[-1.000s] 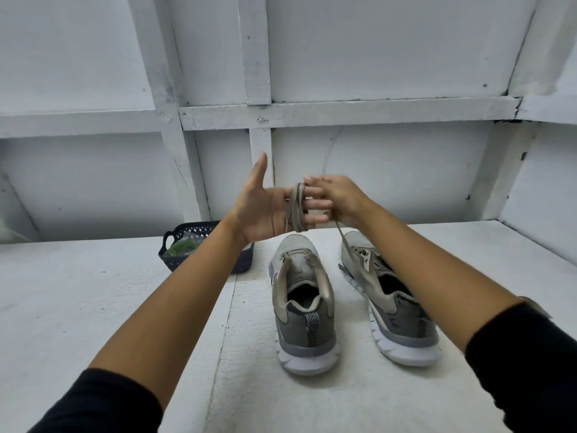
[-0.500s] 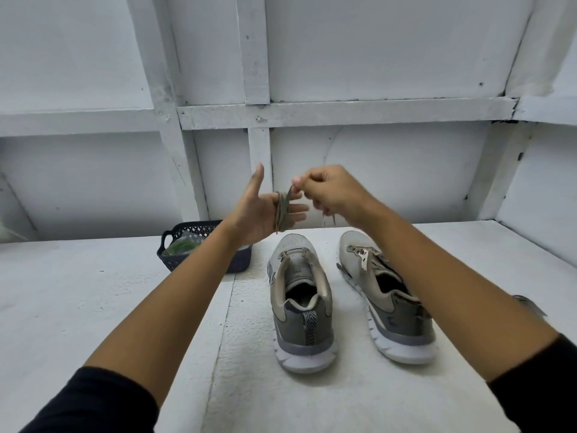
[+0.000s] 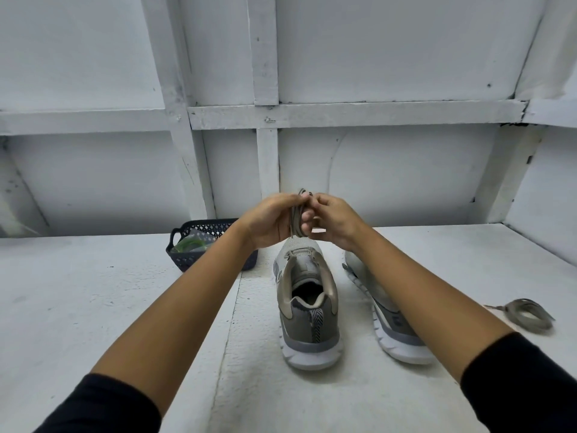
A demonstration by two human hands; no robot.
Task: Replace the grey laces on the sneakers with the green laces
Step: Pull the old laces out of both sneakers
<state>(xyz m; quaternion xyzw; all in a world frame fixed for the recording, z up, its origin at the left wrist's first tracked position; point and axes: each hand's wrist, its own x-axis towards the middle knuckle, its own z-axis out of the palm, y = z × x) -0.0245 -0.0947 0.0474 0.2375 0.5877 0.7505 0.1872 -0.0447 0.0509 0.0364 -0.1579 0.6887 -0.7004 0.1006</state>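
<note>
A white bench [image 3: 93, 307] carries two grey sneakers, one [image 3: 309, 307] mid-bench and one [image 3: 396, 335] to its right, partly hidden by a forearm. A dark basket [image 3: 187, 260] at the back left holds the green laces [image 3: 187, 245]. Above the sneakers' toes, the left hand [image 3: 268, 220] and right hand [image 3: 334, 218] meet, fingers curled round a coiled grey lace [image 3: 296, 225]. Another grey lace coil [image 3: 524, 315] lies far right.

A black left sleeve [image 3: 103, 404] and right sleeve [image 3: 524, 385] end near the elbows; forearms, left hand [image 3: 268, 220] and right hand [image 3: 335, 218] are bare.
</note>
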